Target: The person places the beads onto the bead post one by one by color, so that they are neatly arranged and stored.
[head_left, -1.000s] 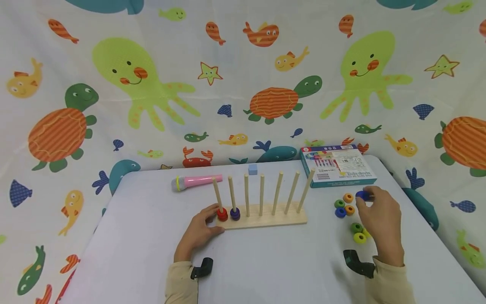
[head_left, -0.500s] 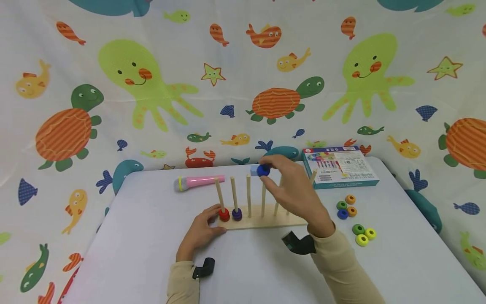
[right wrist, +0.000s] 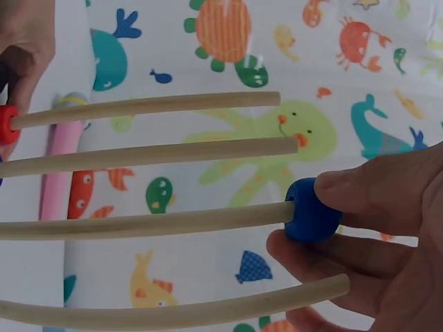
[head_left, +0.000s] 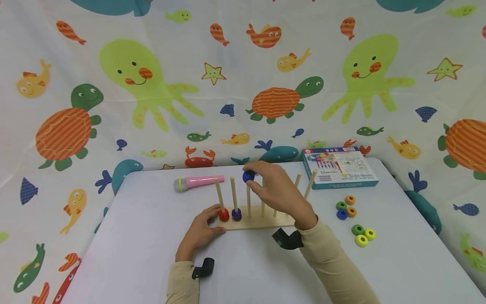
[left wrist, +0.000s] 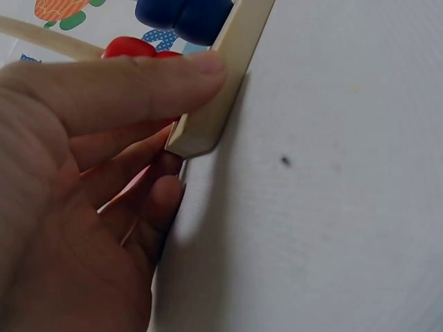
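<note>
Moved since the earlier frames: the right hand and its blue bead, from beside the loose beads near the right edge of the desk to the top of the third peg, counted from the left. Left hand and loose beads show no clear shift on the desk.

Printed cloth with sea creatures hangs behind the desk's back edge. On the desk, a flat box lies at the back right corner. A wooden peg rack stands mid-desk, roughly parallel to the back edge.

Left hand grips the rack's left end, thumb against the front side of the base, fingers round behind. Right hand pinches the blue bead between thumb and fingers. Per the right wrist view, the third peg's tip meets the bead's hole; whether it has entered cannot be told.

A pink toy microphone lies near the back edge, left of centre.

Red beads sit at the foot of the first peg, dark blue beads at the foot of the second. Near the right edge, two loose groups: orange beads, a green bead and a loose blue bead; closer to the front edge, another green bead and yellow beads.
</note>
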`<action>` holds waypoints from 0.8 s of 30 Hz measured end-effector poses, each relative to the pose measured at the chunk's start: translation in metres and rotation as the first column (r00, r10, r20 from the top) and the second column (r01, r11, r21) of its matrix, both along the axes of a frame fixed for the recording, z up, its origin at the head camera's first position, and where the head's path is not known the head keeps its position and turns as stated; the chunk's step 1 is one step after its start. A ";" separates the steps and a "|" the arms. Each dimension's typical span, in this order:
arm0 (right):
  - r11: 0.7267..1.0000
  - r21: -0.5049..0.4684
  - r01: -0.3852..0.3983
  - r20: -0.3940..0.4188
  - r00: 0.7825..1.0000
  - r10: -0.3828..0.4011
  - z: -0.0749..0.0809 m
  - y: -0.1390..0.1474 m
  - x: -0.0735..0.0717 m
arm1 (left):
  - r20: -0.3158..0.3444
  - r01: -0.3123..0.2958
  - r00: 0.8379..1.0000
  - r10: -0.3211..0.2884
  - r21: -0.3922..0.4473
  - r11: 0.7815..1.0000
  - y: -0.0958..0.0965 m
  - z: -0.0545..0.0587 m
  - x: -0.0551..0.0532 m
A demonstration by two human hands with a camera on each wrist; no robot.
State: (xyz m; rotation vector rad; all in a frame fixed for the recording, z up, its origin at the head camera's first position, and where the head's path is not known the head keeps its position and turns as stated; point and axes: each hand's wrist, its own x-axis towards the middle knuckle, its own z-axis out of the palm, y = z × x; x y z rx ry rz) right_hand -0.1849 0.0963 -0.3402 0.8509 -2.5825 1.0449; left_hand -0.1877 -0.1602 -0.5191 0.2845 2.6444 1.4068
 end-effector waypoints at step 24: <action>0.922 -0.229 0.313 -0.024 0.945 -0.327 0.001 0.109 0.027 | 0.019 -0.010 1.000 0.010 -0.001 1.000 0.001 0.000 0.002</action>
